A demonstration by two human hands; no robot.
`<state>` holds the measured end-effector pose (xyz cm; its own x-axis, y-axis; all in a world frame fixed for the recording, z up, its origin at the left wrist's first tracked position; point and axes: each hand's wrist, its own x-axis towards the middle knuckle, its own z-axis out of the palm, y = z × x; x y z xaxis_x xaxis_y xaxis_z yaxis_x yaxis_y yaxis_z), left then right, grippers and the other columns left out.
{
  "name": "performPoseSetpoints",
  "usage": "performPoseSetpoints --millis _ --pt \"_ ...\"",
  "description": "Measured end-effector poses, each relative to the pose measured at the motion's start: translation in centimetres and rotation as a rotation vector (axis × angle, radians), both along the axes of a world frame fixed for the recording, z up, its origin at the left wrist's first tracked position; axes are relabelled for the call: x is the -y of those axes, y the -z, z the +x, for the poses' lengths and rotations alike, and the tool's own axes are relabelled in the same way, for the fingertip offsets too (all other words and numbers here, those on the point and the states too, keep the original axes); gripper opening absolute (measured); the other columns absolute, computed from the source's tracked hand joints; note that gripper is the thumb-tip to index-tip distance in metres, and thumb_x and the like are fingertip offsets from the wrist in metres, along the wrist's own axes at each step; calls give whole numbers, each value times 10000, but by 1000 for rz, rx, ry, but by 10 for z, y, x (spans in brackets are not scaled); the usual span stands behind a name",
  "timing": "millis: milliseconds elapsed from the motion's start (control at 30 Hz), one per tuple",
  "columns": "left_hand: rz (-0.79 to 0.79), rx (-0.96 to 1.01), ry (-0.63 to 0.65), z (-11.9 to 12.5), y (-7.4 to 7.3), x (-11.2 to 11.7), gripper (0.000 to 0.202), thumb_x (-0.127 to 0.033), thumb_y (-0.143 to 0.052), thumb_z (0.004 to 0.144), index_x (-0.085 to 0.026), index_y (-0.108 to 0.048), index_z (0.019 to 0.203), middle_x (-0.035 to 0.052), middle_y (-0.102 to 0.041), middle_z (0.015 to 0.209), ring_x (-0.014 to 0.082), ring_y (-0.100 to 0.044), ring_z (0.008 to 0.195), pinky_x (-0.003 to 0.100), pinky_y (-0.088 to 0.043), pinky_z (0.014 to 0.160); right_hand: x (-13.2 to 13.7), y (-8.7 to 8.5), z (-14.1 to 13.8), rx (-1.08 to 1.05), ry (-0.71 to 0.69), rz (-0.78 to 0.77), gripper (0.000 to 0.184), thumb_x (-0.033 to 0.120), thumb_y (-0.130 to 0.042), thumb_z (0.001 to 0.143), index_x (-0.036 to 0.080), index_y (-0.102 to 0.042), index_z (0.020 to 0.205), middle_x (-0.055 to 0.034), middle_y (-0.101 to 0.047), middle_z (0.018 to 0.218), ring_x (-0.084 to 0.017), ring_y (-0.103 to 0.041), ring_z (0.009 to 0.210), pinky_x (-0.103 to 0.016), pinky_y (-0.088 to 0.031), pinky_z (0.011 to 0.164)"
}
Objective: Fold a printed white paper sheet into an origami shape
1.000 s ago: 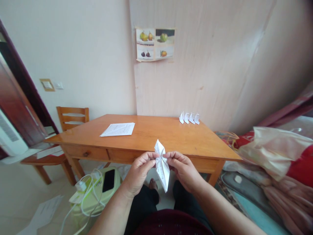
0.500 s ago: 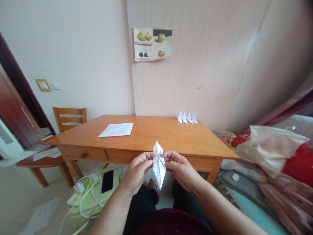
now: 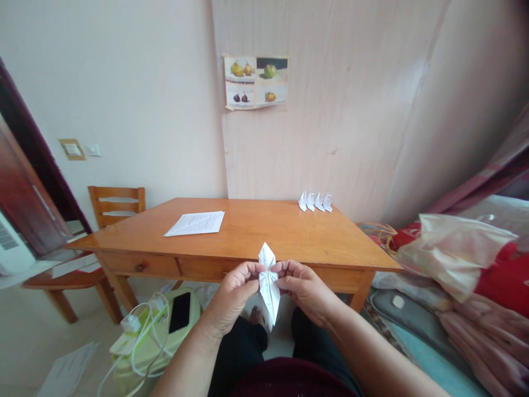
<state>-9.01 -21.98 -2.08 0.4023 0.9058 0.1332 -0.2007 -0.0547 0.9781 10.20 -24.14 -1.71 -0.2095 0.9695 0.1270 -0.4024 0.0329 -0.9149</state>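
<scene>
While both hands are raised above the lap, the left hand [image 3: 233,295] and the right hand [image 3: 306,289] hold a folded white paper piece [image 3: 269,286] between them. Each hand is closed on it with thumb and fingertips, the left pinching its left edge and the right its right edge, at the narrow middle of the fold. The paper stands nearly upright: one pointed end rises above the pinch and a longer point hangs below it, between the knees. Faint print shows on its surface. Just beyond the grip runs the front edge of a wooden table [image 3: 264,229] with drawers. Farther beyond and to the left of the grip a printed sheet [image 3: 195,223] lies flat on the tabletop. Beyond and to the right, at the table's far edge against the wall, stands a row of small folded paper figures [image 3: 315,202], well apart from the hands. Below and left of the grip, on the floor, sits a green device [image 3: 152,336] with white cables and a dark phone [image 3: 181,311] on top. Right of the grip lies a plastic bag [image 3: 450,248] on bedding.
</scene>
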Motion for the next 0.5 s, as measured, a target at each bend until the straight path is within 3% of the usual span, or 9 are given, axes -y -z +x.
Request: performPoseSetpoints --millis 200,500 --pt "-5 21 -14 2 -1 -1 287 -348 -744 851 -153 -674 1050 85 -717 985 185 -629 881 303 -447 828 0 -1 0 -9 0 16 147 224 -748 770 168 -727 905 -24 -633 817 -128 -518 709 -259 -401 687" --pt "-43 43 -96 9 -4 5 273 -385 -742 830 -154 -689 967 80 -727 883 188 -634 795 314 -452 780 1 -2 3 -8 -36 -10 155 223 -745 765 187 -722 914 -36 -658 888 -148 -551 758 -271 -428 719"
